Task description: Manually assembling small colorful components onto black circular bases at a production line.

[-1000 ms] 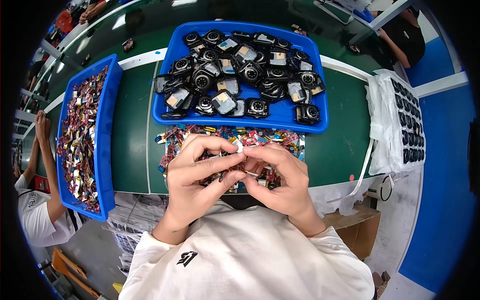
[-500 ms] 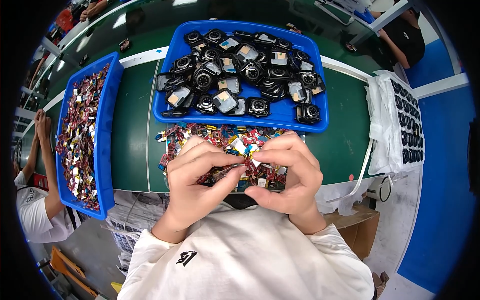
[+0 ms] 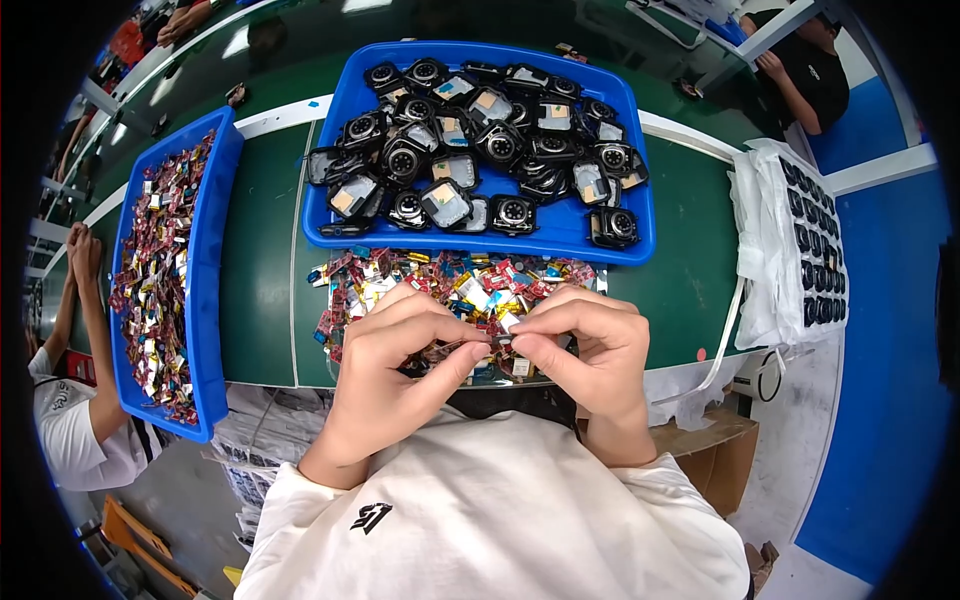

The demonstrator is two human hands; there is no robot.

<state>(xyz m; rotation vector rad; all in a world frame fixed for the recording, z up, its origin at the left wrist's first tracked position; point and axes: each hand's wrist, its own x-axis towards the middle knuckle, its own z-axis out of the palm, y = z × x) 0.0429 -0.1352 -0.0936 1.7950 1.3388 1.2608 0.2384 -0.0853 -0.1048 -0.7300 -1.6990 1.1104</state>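
In front of my chest, my left hand [image 3: 395, 362] and my right hand [image 3: 597, 352] meet, their thumbs and forefingers closed from either side on one small dark, flat part [image 3: 502, 340]. Fingertips cover most of it, so its kind does not show. Beneath the hands a loose heap of small red circuit boards with white, yellow and blue pieces [image 3: 360, 283] lies on the green tabletop [image 3: 262, 260]. Just beyond the heap stands a blue tray [image 3: 480, 243] with many black smartwatch cases [image 3: 514, 214], some lying with their round sensor backs up, others showing pale insides.
At the left a long blue bin [image 3: 207, 330] holds more small boards. White foam sheets with rows of black watch parts [image 3: 815, 240] sit at the right edge. Below them is a cardboard box [image 3: 715, 455]. Co-workers sit at the left [image 3: 75, 410] and far right [image 3: 805, 85].
My right thumb has swung up to meet its forefinger, closing on the small part. The hands have come slightly closer together over the heap.
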